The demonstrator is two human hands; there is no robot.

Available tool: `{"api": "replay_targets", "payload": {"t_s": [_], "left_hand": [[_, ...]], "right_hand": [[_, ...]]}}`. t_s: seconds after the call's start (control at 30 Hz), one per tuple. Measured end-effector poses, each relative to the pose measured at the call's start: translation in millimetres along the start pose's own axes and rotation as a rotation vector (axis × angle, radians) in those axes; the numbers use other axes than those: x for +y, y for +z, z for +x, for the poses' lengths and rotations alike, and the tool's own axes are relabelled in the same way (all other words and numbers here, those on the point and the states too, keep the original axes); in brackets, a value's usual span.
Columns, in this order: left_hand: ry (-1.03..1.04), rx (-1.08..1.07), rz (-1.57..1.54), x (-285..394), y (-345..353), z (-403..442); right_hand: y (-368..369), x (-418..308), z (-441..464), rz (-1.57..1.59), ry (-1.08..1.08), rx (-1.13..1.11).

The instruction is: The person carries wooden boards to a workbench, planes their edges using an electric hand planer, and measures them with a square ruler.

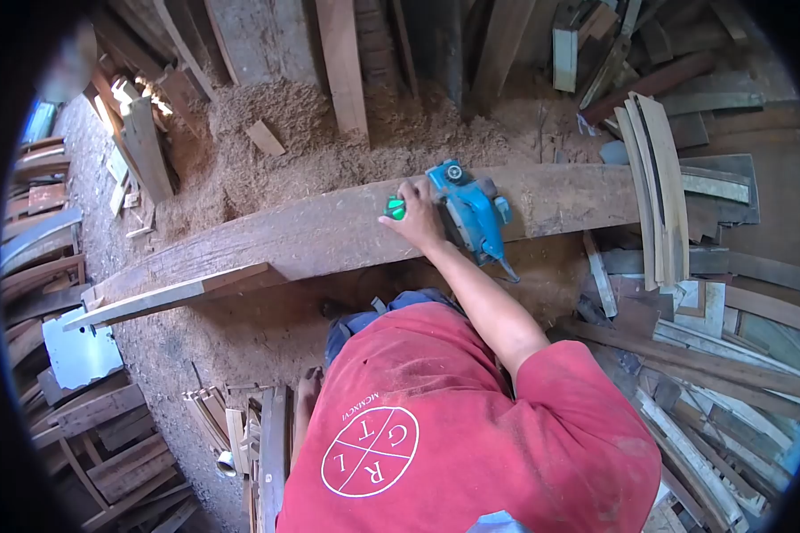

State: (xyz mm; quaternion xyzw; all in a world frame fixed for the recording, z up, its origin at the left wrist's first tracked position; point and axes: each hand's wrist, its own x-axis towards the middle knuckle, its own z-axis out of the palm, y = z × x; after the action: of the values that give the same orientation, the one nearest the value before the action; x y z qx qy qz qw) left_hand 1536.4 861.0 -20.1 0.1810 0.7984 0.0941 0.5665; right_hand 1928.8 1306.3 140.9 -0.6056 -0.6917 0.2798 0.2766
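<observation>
My right hand (414, 215) is closed around a small bright green thing with dark edges (395, 208), too little of which shows to name it. Right beside that hand, a blue electric planer (476, 216) rests on a long, wide wooden plank (329, 224). The plank has a curved edge and lies across in front of me. What looks like my left hand (308, 388) hangs low in shadow beside my red shirt; its fingers are too dark to read. A narrower board (178, 295) leans against the plank's near edge at the left.
Curved wooden strips (656, 191) lie across the plank's right end. Heaps of offcuts (720, 382) fill the right side, and stacked boards (120, 444) the left. Sawdust (276, 164) covers the ground behind the plank, below upright boards (342, 71).
</observation>
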Motion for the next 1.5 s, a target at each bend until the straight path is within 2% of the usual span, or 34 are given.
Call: {"api": "replay_targets", "payload": {"t_s": [0.03, 0.07, 0.1, 0.13, 0.17, 0.23, 0.3, 0.37, 0.43, 0.5, 0.53, 0.57, 0.6, 0.63, 0.67, 0.7, 0.73, 0.77, 0.83, 0.9, 0.97, 1.0, 1.07, 1.1, 1.17, 1.23, 1.27, 1.37, 1.5], "left_hand": [[-0.058, -0.009, -0.077, 25, 1, -7], [-0.060, -0.010, -0.077, 51, -2, -14], [0.038, 0.010, 0.005, 84, -4, -24], [0.136, 0.030, 0.088, 98, -5, -24], [0.137, 0.026, 0.088, 111, -4, -25], [0.233, 0.094, -0.050, 123, -3, -14], [0.268, 0.110, -0.058, 135, -5, -12], [0.359, 0.128, -0.068, 142, -5, -12], [0.375, 0.164, -0.141, 188, 8, -47], [0.348, 0.253, -0.032, 220, 17, -72], [0.358, 0.276, 0.005, 228, 21, -77], [0.358, 0.308, 0.040, 237, 25, -79], [0.351, 0.323, 0.092, 262, 26, -97], [0.390, 0.285, 0.057, 266, 28, -96], [0.518, 0.315, 0.095, 265, 33, -92], [0.654, 0.334, 0.144, 270, 37, -86], [0.686, 0.327, 0.140, 287, 38, -92], [0.721, 0.309, 0.139, 308, 39, -105], [0.827, 0.298, 0.130, 350, 38, -125], [0.971, 0.324, 0.091, 398, 45, -154], [1.185, 0.414, 0.068, 442, 52, -176], [1.187, 0.426, 0.051, 457, 54, -179], [1.385, 0.686, 0.137, 474, 53, -181], [1.371, 0.697, 0.127, 470, 48, -185], [1.258, 0.769, 0.186, 453, 34, -194], [1.278, 0.837, 0.212, 428, 27, -184], [1.224, 0.853, 0.268, 415, 24, -186], [1.099, 0.878, 0.355, 390, 19, -182], [1.173, 0.825, 0.455, 376, 3, -166]], "right_hand": [[6, -3, 4, 0.014, 0.000, -0.028], [12, -7, 5, 0.029, 0.094, -0.087], [20, -4, 4, 0.028, 0.092, -0.089], [28, -1, 1, -0.136, -0.034, -0.134], [32, 5, -3, -0.304, -0.157, -0.177], [-1, -17, -15, -0.322, -0.135, -0.242], [-50, -35, -28, -0.312, -0.263, 0.153], [-103, -28, -37, -0.394, -0.098, 0.329], [-137, 0, -47, -0.378, 0.280, 0.342], [-143, 48, -49, -0.078, 0.435, 0.076], [-126, 82, -54, -0.197, 0.111, 0.126], [-133, 67, -45, 0.041, 0.356, -0.131], [-122, 78, -41, 0.331, 0.537, -0.120], [-122, 87, -35, 0.418, 0.576, -0.166], [-126, 79, -32, 0.389, 0.599, -0.147], [-117, 105, -30, 0.362, 0.486, -0.101], [-120, 93, -25, 0.298, 0.469, -0.061], [-134, 59, -23, 0.193, 0.480, -0.094], [-162, -36, -29, 0.207, 0.530, -0.139], [-163, -66, -39, 0.283, 0.441, -0.150], [-149, -100, -47, 0.510, 0.332, -0.103], [-146, -106, -45, 0.482, 0.253, -0.163], [-132, -110, -40, 0.500, 0.116, -0.254], [-122, -116, -37, 0.497, -0.005, -0.269], [-110, -103, -35, 0.386, -0.098, -0.358], [-102, -114, -42, 0.312, -0.150, -0.432], [-98, -121, -47, 0.244, -0.206, -0.438], [-87, -140, -65, 0.157, -0.186, -0.527], [-73, -161, -83, 0.066, -0.167, -0.521]]}}
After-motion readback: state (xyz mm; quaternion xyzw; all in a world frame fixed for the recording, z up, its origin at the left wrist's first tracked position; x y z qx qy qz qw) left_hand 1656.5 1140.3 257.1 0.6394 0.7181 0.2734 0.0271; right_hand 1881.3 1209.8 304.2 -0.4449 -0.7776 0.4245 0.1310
